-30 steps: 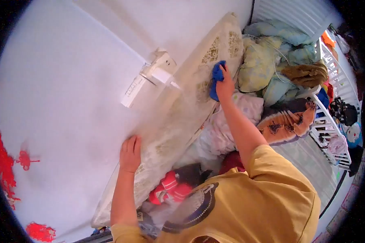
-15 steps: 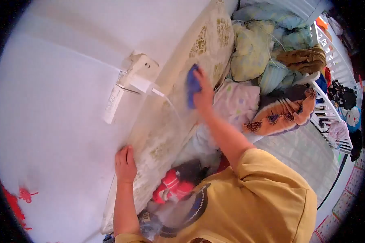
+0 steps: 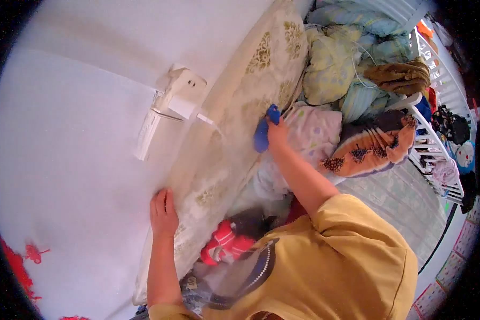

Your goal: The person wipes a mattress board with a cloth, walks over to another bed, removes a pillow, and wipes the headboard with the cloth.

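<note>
A long cream padded panel with gold-brown damask patterns leans along the white wall; whether it is a headboard or a mattress edge I cannot tell. My right hand grips a blue cloth at the panel's right side, next to a pale pink dotted blanket. Part of the cloth bunches above the fingers. Lower left, my left hand rests with fingers stretched out where the panel's edge meets the wall, holding nothing.
A white socket box with a plugged-in charger and cable sits at the wall. Yellow and blue quilts, a brown cloth and an orange patterned blanket lie right, beside white slatted rails. Red-and-white fabric lies below.
My right hand has moved the blue cloth down and to the right across the panel, toward the pink blanket. My left hand has stayed nearly in place.
</note>
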Available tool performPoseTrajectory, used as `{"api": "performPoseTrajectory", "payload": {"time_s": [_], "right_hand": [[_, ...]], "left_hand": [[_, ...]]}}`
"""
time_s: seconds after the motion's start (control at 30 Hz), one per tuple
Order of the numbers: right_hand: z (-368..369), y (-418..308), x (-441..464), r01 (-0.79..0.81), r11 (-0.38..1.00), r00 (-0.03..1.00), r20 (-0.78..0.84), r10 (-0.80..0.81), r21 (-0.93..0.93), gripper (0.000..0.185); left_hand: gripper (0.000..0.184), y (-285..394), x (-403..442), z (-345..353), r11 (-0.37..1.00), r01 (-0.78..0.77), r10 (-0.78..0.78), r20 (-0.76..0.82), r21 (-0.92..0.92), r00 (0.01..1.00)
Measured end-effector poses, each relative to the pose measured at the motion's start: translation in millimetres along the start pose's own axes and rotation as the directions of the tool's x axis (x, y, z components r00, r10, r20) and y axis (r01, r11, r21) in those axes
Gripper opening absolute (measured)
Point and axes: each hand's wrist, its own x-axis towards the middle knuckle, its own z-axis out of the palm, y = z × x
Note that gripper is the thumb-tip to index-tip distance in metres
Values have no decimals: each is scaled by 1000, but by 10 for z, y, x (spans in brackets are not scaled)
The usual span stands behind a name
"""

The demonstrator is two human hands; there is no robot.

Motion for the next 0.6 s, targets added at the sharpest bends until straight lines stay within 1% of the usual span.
{"api": "performPoseTrajectory", "payload": {"time_s": [0.03, 0.07, 0.1, 0.17, 0.23, 0.3, 0.4, 0.5, 0.57, 0.6], "right_hand": [[-53, -255, -314, -67, 971, 994, 99, 45, 231, 21], [-134, -523, -583, -152, 886, 976, 205, 66, 438, 22], [-257, -812, -795, -276, 835, 937, 326, 125, 475, 24], [-525, -1238, -1045, -518, 702, 805, 556, 208, 488, 29], [-692, -1342, -910, -571, 684, 699, 705, 116, 454, 30], [-804, -1504, -862, -614, 661, 582, 813, 11, 431, 29], [-810, -1756, -942, -582, 692, 553, 832, -46, 426, 28], [-770, -1922, -996, -531, 740, 615, 788, 1, 413, 33], [-676, -2129, -1034, -260, 903, 790, 613, -4, 342, 37], [-604, -2252, -1050, -125, 955, 855, 517, -33, 268, 38]], "left_hand": [[43, -29, -33, 47, 1000, -10, 10, -11, 6, 1000], [42, -59, -61, 92, 1000, -18, 18, -23, 9, 1000], [42, -86, -84, 122, 1000, -17, 17, -27, 0, 999], [40, -118, -123, 165, 1000, -14, 13, -37, -21, 999], [40, -80, -76, 93, 999, -3, 3, -15, -32, 1000], [39, -56, -53, 76, 999, 4, -4, -10, -32, 1000], [40, -32, -57, 74, 1000, 18, -18, -26, -14, 1000], [42, -9, -52, 50, 1000, 26, -26, -42, -3, 999], [44, -4, -75, 57, 999, 34, -32, -50, 27, 998], [44, 1, -75, 45, 999, 40, -39, -36, 14, 999]]}}
